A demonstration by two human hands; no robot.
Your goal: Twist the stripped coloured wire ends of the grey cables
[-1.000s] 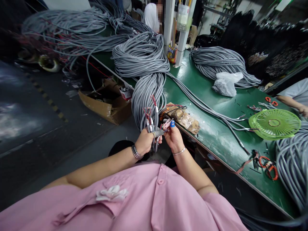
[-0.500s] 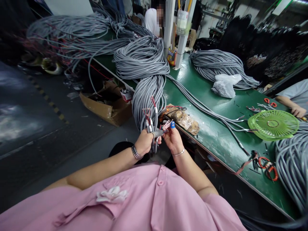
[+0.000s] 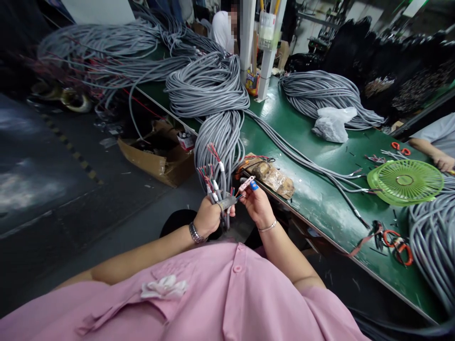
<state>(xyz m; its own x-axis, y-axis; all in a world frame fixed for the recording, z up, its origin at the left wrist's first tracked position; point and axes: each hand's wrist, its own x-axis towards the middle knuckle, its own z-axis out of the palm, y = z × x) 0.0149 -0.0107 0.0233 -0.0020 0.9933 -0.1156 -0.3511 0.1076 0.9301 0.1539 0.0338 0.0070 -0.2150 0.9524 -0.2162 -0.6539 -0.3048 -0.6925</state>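
My left hand (image 3: pixel 208 217) is closed around several grey cables (image 3: pixel 222 177) whose stripped ends fan out in thin red and dark wires (image 3: pixel 206 175). A grey covering shows on its thumb. In my right hand (image 3: pixel 258 207), thumb and fingers pinch a small pinkish-white tool (image 3: pixel 246 183), whose exact kind I cannot make out. The thumb of that hand wears a blue cover (image 3: pixel 253 185). Between the two hands, short coloured wires stick out of a cable end, close to the right fingertips. Behind them a thick grey cable coil (image 3: pixel 218 137) hangs over the table edge.
On the green table (image 3: pixel 305 189) lie a taped brown block (image 3: pixel 273 175), a green fan-like basket (image 3: pixel 405 182), orange-handled scissors (image 3: pixel 396 246) and more cable coils (image 3: pixel 320 94). A cardboard box (image 3: pixel 156 156) stands below on the left. A co-worker's hand (image 3: pixel 442 162) rests at the far right.
My left hand has shifted slightly left and down with the cables, and their wire ends spread wider. My right hand has moved a little right, showing more of the pinkish tool.
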